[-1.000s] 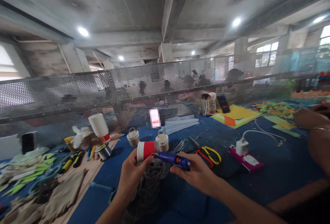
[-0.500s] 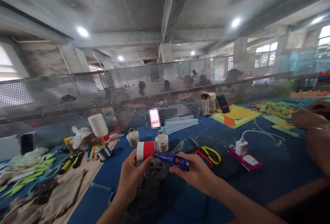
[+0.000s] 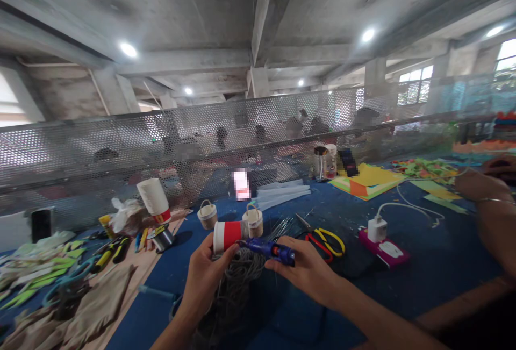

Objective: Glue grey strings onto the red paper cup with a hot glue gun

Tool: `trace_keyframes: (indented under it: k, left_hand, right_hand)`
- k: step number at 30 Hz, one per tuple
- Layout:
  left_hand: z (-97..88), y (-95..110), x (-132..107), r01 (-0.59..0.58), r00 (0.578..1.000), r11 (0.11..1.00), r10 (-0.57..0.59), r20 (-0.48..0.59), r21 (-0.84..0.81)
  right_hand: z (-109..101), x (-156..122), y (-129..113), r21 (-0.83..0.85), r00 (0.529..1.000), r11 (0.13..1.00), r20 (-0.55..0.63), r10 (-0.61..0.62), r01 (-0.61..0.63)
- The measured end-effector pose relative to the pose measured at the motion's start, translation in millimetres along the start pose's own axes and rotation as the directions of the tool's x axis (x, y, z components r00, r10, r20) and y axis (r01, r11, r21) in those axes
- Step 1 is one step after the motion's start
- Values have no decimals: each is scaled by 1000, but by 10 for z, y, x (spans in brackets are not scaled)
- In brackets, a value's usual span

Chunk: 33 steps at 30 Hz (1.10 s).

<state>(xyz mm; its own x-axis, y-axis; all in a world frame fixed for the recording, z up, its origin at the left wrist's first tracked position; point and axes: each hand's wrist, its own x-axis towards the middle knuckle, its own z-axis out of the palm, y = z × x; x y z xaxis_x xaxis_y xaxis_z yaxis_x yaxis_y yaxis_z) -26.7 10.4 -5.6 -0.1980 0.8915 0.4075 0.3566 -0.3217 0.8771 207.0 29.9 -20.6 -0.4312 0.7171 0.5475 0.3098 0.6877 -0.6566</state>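
Observation:
My left hand (image 3: 207,266) is closed round a red and white paper cup (image 3: 230,235), which lies on its side in the air with grey cord wound at its right end. In my right hand (image 3: 304,269) is a blue hot glue gun (image 3: 268,249), its nozzle pointing left at the cup beside my left thumb. Whether the tip touches the cup, I cannot tell. Behind the cup stand two small pale buckets with looped handles, a left one (image 3: 208,215) and a right one (image 3: 253,221). A heap of grey cord (image 3: 244,266) lies below my hands.
Pliers with red and yellow handles (image 3: 328,242) lie right of my hands, near a magenta power strip (image 3: 382,248). Stacked paper cups (image 3: 153,199) and a wire spool (image 3: 162,237) stand left. Another person's arm (image 3: 494,205) reaches in at right. A perforated metal screen (image 3: 201,151) runs behind.
Almost nothing differs. Both hands keep their hold on the cup and the glue gun in nearly the same place; the view has shifted very slightly.

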Motion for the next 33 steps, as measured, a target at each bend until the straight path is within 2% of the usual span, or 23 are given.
trace_keyframes:
  k: [14, 24, 33]
  left_hand:
    - [8, 8, -14, 10, 1000, 1000, -10, 2, -21]
    - [7, 13, -17, -5, 999, 999, 7, -38, 45]
    - [5, 5, -9, 2, 1000, 1000, -1, -15, 22]
  right_hand:
    - [-16, -3, -34, 4, 1000, 1000, 16, 2, -2]
    - [-20, -1, -33, -8, 1000, 1000, 20, -10, 10]
    - [-18, -8, -34, -1, 1000, 1000, 12, -1, 1]
